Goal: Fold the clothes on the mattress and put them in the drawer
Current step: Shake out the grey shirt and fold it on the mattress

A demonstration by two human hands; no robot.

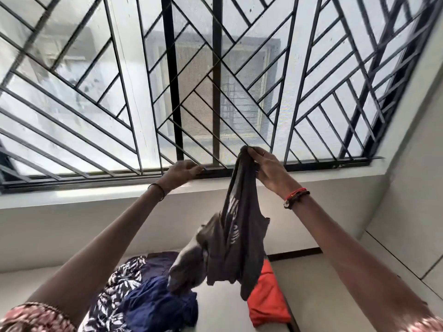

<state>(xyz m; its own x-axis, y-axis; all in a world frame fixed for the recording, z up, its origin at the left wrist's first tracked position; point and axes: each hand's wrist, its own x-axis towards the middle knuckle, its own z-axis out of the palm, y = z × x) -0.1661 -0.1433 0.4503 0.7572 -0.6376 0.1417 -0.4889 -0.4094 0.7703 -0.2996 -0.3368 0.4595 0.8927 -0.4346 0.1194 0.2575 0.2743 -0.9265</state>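
Observation:
My right hand (266, 168) pinches the top edge of a dark grey garment (236, 238) with pale print, held high in front of the window. The garment hangs down bunched and twisted over the mattress (223, 305). My left hand (182, 172) is raised to the left of it, fingers relaxed and holding nothing, a short gap from the cloth. Below lie a blue garment (155, 305), a dark blue and white patterned garment (112, 293) and an orange garment (268, 300) on the mattress.
A large window with a black diagonal grille (215, 80) fills the upper view, with a white sill (96, 192) under it. A white wall (412, 212) closes in on the right. No drawer is in view.

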